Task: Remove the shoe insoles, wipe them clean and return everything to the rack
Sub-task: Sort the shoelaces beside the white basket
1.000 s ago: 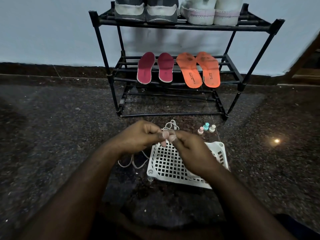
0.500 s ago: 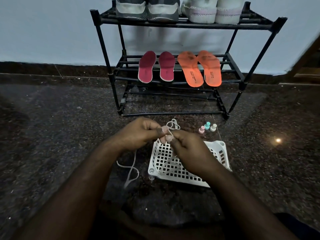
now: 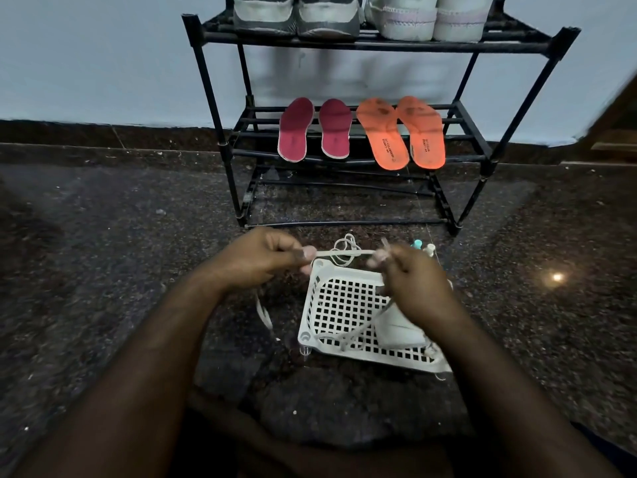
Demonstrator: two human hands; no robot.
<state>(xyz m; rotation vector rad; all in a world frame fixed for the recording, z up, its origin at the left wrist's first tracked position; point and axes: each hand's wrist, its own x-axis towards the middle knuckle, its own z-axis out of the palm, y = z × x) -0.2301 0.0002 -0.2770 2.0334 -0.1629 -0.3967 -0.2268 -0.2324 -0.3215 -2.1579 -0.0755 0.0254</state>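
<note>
Where the hands were bunched together a second ago, they have now been drawn apart, and a white shoelace (image 3: 339, 252) is pulled taut between the left hand (image 3: 263, 258) and the right hand (image 3: 410, 281), pinched in the fingers of each above the white basket (image 3: 344, 305). The red insoles (image 3: 313, 129) and orange insoles (image 3: 401, 132) are already laid on the rack's (image 3: 220, 146) middle shelf, so the lace is judged to be straightened for returning next.

Black rack (image 3: 220, 108), maroon insoles (image 3: 296, 131), orange insoles (image 3: 382, 132), white grid-patterned basket (image 3: 344, 312), dark speckled floor (image 3: 103, 236).
</note>
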